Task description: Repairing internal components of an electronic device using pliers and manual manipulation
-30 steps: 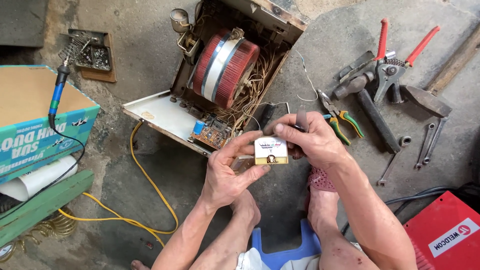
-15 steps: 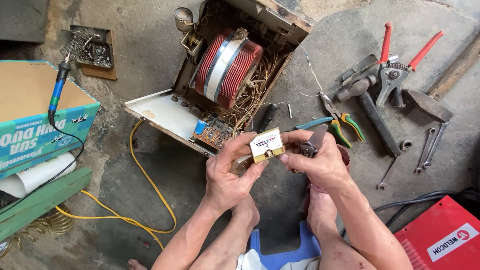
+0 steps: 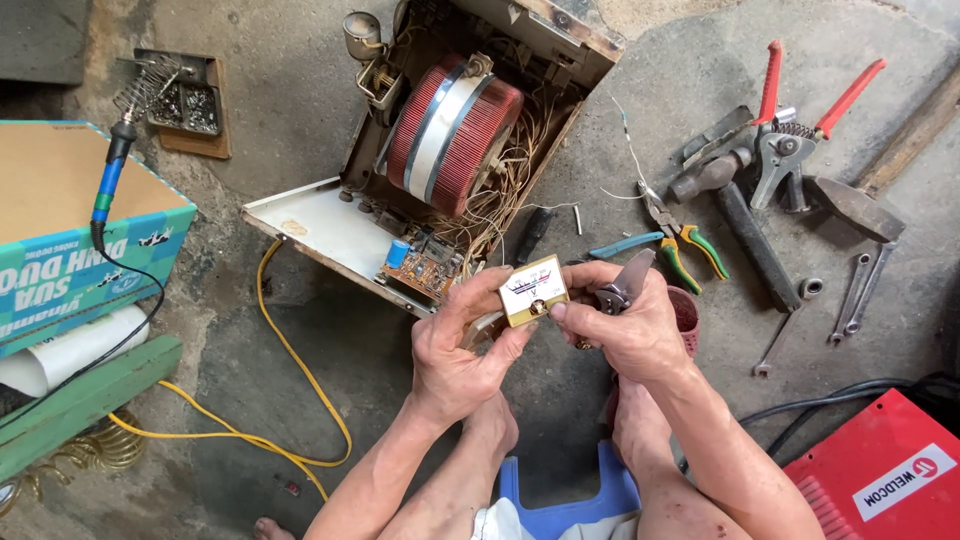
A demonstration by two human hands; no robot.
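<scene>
- Left hand (image 3: 455,355): grip closed on the small panel meter (image 3: 533,291); thumb along the meter's left edge, fingers under its lower side.
- Right hand (image 3: 625,325): grip closed on pliers (image 3: 622,287), whose grey jaws stick up past the knuckles; the thumb tip also presses the lower right edge of the panel meter.
- Panel meter: a small rectangular gauge with a white dial face and yellowish frame, held between both hands, tilted slightly, clear of the floor. It sits just in front of the open stabiliser casing (image 3: 330,225), near that casing's orange circuit board (image 3: 425,268).
- Open stabiliser casing: lies on the concrete floor (image 3: 300,90) with its panel folded out; a large red toroidal coil (image 3: 455,130) with a white band fills its middle, with loose thin wires beside the coil.
- Right of the casing, on the floor: green-handled pliers (image 3: 690,245), a hammer (image 3: 740,215), red-handled crimping pliers (image 3: 800,130) and spanners (image 3: 865,290).
- Left of the casing: a soldering iron (image 3: 108,180) with blue handle lying across a cardboard box (image 3: 70,220); a yellow cable (image 3: 290,370) runs from the casing across the floor.
- Far from the casing, bottom right corner: a red machine housing (image 3: 890,480).
</scene>
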